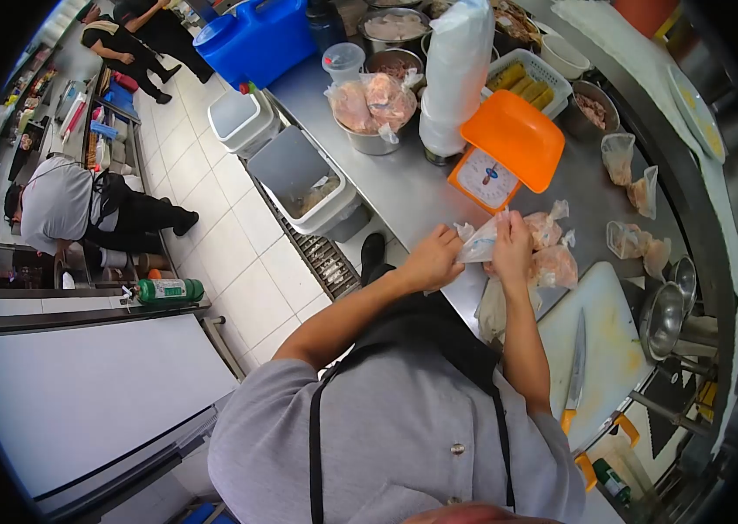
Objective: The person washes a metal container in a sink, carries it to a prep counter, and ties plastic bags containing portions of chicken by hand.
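Note:
Between my two hands a clear plastic bag (479,244) is stretched over the steel counter's front edge. My left hand (432,258) pinches its left side, and my right hand (513,248) grips its right side with the fingers closed. Whether anything is inside this bag I cannot tell. Just beyond my right hand lie tied bags of pale pink meat (554,265). Behind them stands an orange kitchen scale (486,178) with a round dial and an orange pan (517,140) on top. A crumpled pale bag or cloth (493,312) is below my right hand.
On the right, a knife (577,360) lies on a white cutting board (600,336). Small filled bags (618,159) and metal bowls (664,321) sit farther right. A stack wrapped in plastic (456,79) stands by the scale. Lidded bins (299,179) are left of the counter; other people (59,196) work beyond.

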Motion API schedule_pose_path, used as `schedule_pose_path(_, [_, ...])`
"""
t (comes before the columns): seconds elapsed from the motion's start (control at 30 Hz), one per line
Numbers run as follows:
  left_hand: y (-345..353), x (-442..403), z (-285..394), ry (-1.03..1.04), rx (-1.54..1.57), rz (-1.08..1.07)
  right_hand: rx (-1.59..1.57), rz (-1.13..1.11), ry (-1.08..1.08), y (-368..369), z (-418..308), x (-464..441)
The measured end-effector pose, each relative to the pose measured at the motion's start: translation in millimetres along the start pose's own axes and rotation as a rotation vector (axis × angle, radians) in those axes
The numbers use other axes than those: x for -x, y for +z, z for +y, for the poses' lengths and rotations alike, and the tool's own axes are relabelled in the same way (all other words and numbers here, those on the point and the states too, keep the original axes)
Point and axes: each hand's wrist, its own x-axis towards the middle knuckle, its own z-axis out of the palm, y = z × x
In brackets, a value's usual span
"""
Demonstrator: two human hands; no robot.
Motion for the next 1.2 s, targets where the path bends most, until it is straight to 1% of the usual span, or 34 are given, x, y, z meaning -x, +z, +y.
schedule_pose_path(0.07, [5.3, -1.6, -0.6, 0.046, -0.073, 0.032, 0.119, -0.073, 0.109, -8.8, -11.8, -0.4])
schedule_pose_path(0.17, [7.1, -6.7, -1.8, 0.097, -0.098, 0.057, 0.141, -0.105, 0.145, -17.5, -37.5, 1.4])
schedule_pose_path(0.2, [9.6, -7.9, -0.2, 0.104, -0.099, 0.062, 0.143, -0.099, 0.139, -14.5, -35.5, 4.7])
schedule_pose_path(0.27, [15.2, -9.6, 0.9, 0.084, -0.147, 0.072, 0.326, 0.153, -0.369, -0.9, -20.2, 10.3])
schedule_pose_path(0.3, [16.9, -9.1, 0.4, 0.089, -0.151, 0.074, 0.324, 0.158, -0.373, 3.8, -10.3, 11.4])
schedule_pose_path(0.37, [16.5, -9.8, 2.7, 0.074, -0.122, 0.061, 0.236, -0.054, -0.383, 3.3, 3.4, 9.2])
schedule_pose_path(0.4, [16.3, -8.6, 5.6, 0.082, -0.128, 0.066, 0.235, -0.047, -0.392, -4.1, 9.8, 3.2])
schedule_pose_path(0.47, [6.1, -5.2, 23.2, 0.02, 0.043, 0.135, 0.237, -0.067, -0.043, -21.7, 13.5, -5.4])
schedule_pose_path(0.5, [1.7, -8.6, 28.0, 0.025, 0.042, 0.134, 0.236, -0.062, -0.045, -26.5, 17.9, -9.2])
schedule_pose_path(0.57, [-5.2, -12.1, 34.2, 0.123, -0.145, 0.144, 0.277, 0.037, -0.062, -29.0, 24.2, -13.4])
schedule_pose_path(0.6, [-1.3, -8.5, 32.8, 0.119, -0.144, 0.145, 0.279, 0.033, -0.062, -27.5, 27.1, -11.1])
schedule_pose_path(0.67, [4.0, -12.8, 28.1, 0.103, -0.298, 0.02, 0.244, 0.023, -0.08, -25.2, 18.7, -12.3])
schedule_pose_path(0.7, [8.7, -15.0, 28.9, 0.111, -0.3, 0.025, 0.245, 0.031, -0.086, -25.9, 13.4, -11.0])
schedule_pose_path(0.77, [11.6, -18.8, 39.7, -0.013, -0.354, -0.076, 0.179, -0.086, -0.075, -28.3, -13.7, 0.0])
schedule_pose_path(0.8, [14.6, -20.0, 41.4, -0.008, -0.353, -0.08, 0.179, -0.081, -0.071, -28.2, -21.0, 4.5])
schedule_pose_path(0.87, [18.6, -24.8, 41.2, -0.092, -0.313, -0.076, 0.137, -0.168, -0.136, -28.1, -30.5, 7.1])
schedule_pose_path(0.9, [19.2, -25.8, 38.7, -0.087, -0.32, -0.071, 0.134, -0.164, -0.144, -29.4, -27.6, 4.5])
schedule_pose_path(0.97, [24.1, -23.3, 31.7, -0.056, -0.247, -0.06, 0.082, 0.02, -0.151, -35.5, -8.8, -1.8])
schedule_pose_path(1.0, [25.3, -21.6, 25.1, -0.055, -0.247, -0.064, 0.08, 0.022, -0.147, -38.6, 4.2, -8.0])
schedule_pose_path(1.07, [24.1, -17.4, 14.0, 0.016, 0.097, -0.037, 0.097, 0.067, 0.026, -43.6, 28.5, -19.5])
schedule_pose_path(1.2, [15.9, -8.3, 10.8, 0.02, 0.221, -0.017, 0.134, 0.1, 0.017, -33.1, 56.1, -22.0])
